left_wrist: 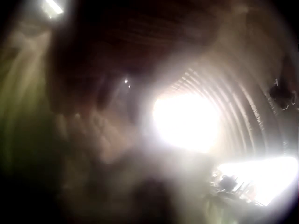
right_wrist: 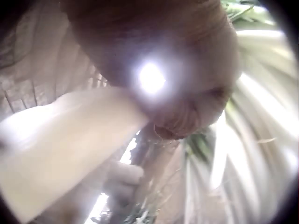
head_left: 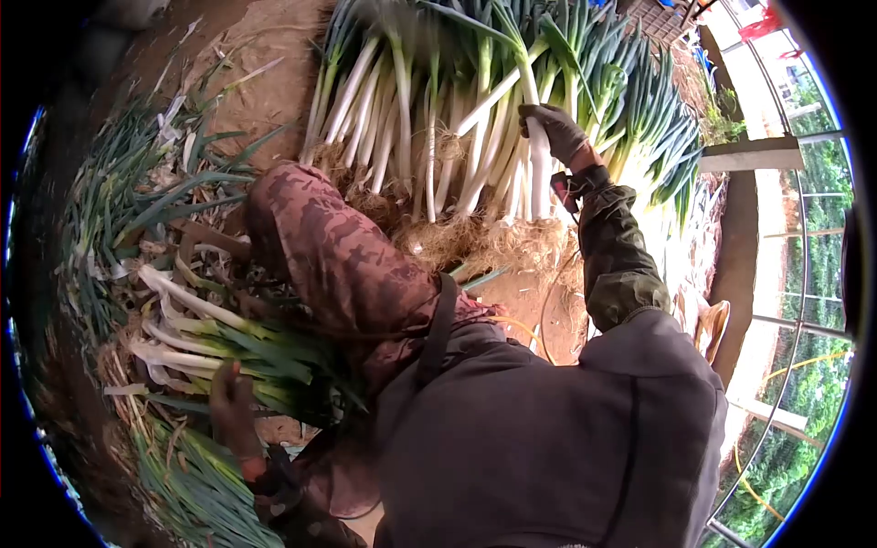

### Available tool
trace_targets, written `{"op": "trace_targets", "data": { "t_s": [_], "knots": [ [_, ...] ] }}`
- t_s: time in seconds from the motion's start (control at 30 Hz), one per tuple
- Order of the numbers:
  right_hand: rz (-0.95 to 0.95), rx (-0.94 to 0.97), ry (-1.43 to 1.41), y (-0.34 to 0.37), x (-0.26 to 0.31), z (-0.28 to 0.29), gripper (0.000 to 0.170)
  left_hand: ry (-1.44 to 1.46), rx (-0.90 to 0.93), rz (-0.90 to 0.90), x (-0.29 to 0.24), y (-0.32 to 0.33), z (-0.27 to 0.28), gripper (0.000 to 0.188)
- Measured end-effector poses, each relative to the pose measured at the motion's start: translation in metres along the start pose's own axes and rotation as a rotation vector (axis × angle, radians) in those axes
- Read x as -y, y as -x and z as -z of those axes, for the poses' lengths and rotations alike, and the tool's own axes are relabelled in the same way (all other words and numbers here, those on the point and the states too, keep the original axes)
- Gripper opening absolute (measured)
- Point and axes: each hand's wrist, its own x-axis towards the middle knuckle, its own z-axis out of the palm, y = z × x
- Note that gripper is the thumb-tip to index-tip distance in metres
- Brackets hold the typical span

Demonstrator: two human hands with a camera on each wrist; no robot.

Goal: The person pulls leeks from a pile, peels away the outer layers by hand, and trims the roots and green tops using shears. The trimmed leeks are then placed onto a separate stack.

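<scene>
In the head view, my gloved right hand [head_left: 555, 132] grips the thick white stalk of a leek [head_left: 540, 178], whose roots point toward my body. Other leeks [head_left: 402, 119] lie side by side under and around it. The right wrist view has the pale stalk [right_wrist: 65, 149] coming out of my hand [right_wrist: 187, 79]. My left hand [head_left: 236, 411], fingers extended, is at the lower left, beside a smaller bunch of leeks [head_left: 206, 352]; whether it touches them cannot be told. The left wrist view is too blurred to make out the hand's contact.
Loose green leaves and trimmings [head_left: 119, 201] cover the ground on the left, with more leaves [head_left: 196, 484] below. My camouflage-covered knee [head_left: 320, 228] lies between the two groups of leeks. A yellow hose [head_left: 521, 327] runs near my waist, and a post [head_left: 751, 155] stands at the right.
</scene>
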Motion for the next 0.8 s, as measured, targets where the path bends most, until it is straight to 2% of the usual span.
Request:
{"op": "trace_targets", "data": {
  "t_s": [0.03,0.07,0.17,0.23,0.3,0.33,0.37,0.4,0.47,0.57,0.63,0.67,0.7,0.8],
  "knots": [
    [0.024,0.020,-0.114,0.001,0.011,-0.016,0.032,0.080,0.041,-0.038,-0.042,-0.003,-0.010,0.042],
    [-0.110,-0.020,-0.267,0.008,0.034,-0.045,0.032,0.195,0.111,-0.094,-0.071,-0.007,-0.023,0.047],
    [-0.079,-0.006,-0.380,0.014,0.040,-0.107,0.037,0.375,0.362,-0.281,-0.148,-0.021,-0.076,0.060],
    [-0.036,0.026,-0.492,0.031,0.051,-0.155,0.035,0.482,0.576,-0.369,-0.173,-0.038,-0.122,0.070],
    [-0.034,0.000,-0.477,0.050,0.067,-0.201,0.038,0.264,0.638,-0.488,-0.185,-0.065,-0.166,0.086],
    [-0.040,-0.008,-0.443,0.055,0.067,-0.218,0.040,0.374,0.680,-0.371,-0.183,-0.069,-0.190,0.076],
    [-0.015,0.028,-0.416,0.057,0.059,-0.230,0.043,0.286,0.666,-0.462,-0.182,-0.082,-0.210,0.065],
    [0.012,0.018,-0.470,0.067,0.066,-0.248,0.041,0.215,0.512,-0.505,-0.185,-0.083,-0.223,0.043],
    [0.016,0.098,-0.559,0.074,0.063,-0.264,0.038,0.368,0.315,-0.450,-0.173,-0.091,-0.244,0.032],
    [-0.114,0.089,-0.605,0.065,0.046,-0.265,0.040,0.106,0.205,-0.472,-0.164,-0.084,-0.235,0.021],
    [-0.258,0.073,-0.595,0.064,0.051,-0.267,0.039,0.261,0.310,-0.284,-0.170,-0.077,-0.219,0.018],
    [-0.262,0.042,-0.642,0.062,0.050,-0.270,0.035,0.337,0.363,-0.196,-0.172,-0.075,-0.214,0.017],
    [-0.296,0.057,-0.676,0.055,0.040,-0.270,0.033,0.711,0.492,-0.105,-0.168,-0.074,-0.209,0.014],
    [-0.443,0.073,-0.664,0.046,0.021,-0.265,0.027,1.015,0.402,-0.203,-0.186,-0.048,-0.170,0.012]
  ]
}}
